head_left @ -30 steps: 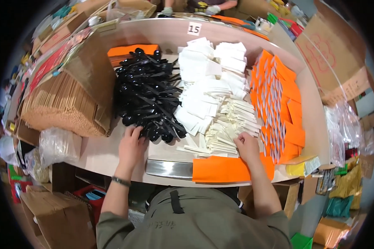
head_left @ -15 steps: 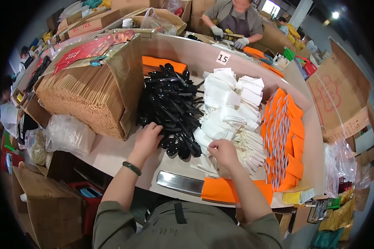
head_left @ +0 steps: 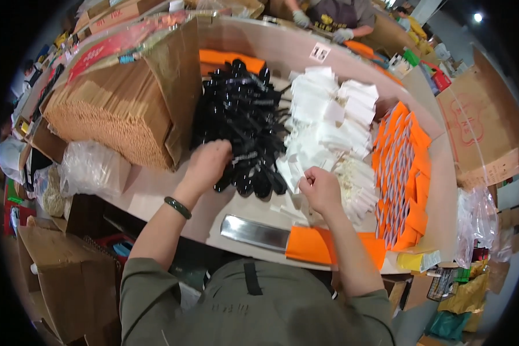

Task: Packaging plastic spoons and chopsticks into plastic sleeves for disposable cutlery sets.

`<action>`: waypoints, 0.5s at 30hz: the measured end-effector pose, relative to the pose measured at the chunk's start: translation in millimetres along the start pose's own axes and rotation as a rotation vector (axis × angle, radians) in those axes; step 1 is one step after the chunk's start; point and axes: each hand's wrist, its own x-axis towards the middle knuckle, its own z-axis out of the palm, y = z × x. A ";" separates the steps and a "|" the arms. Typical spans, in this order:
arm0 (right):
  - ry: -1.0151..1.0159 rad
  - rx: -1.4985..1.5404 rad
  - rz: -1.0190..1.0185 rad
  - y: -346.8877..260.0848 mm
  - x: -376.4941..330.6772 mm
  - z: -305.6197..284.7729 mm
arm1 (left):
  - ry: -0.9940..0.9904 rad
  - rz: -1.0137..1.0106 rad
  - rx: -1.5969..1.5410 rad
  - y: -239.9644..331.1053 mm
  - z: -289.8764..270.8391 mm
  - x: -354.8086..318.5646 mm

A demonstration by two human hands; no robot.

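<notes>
My left hand, a dark bangle on its wrist, is closed at the left side of a heap of glossy black spoons. Its fingertips are pinched on a black spoon, partly lost among the others. Over the near edge of the white folded paper pieces, my right hand pinches a thin white piece between thumb and forefinger. Below that hand, an orange sleeve lies at the end of a shiny metal plate. Overlapping orange sleeves are stacked at the right, beside thin whitish sticks.
A large carton packed with wooden chopsticks stands at the left, a clear plastic bag before it. A raised rim bounds the table's far side. Beyond it a gloved co-worker works. Another carton stands right.
The view has tilted, so the table sits higher in the picture. My left hand has closed more at the spoons. My right hand still pinches by the white pieces.
</notes>
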 end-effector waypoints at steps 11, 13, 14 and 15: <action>-0.311 -0.006 -0.445 -29.6 -90.2 19.3 | 0.133 -0.257 -0.316 23.1 -14.9 -38.7; -0.341 0.037 -0.402 -29.9 -95.8 35.1 | 0.049 -0.350 -0.366 32.3 -17.9 -44.7; -0.369 0.073 -0.366 -31.7 -96.3 41.9 | 0.053 -0.283 -0.353 36.6 -16.5 -44.6; -0.365 0.076 -0.361 -34.5 -98.0 44.2 | 0.055 -0.215 -0.341 42.6 -15.7 -44.4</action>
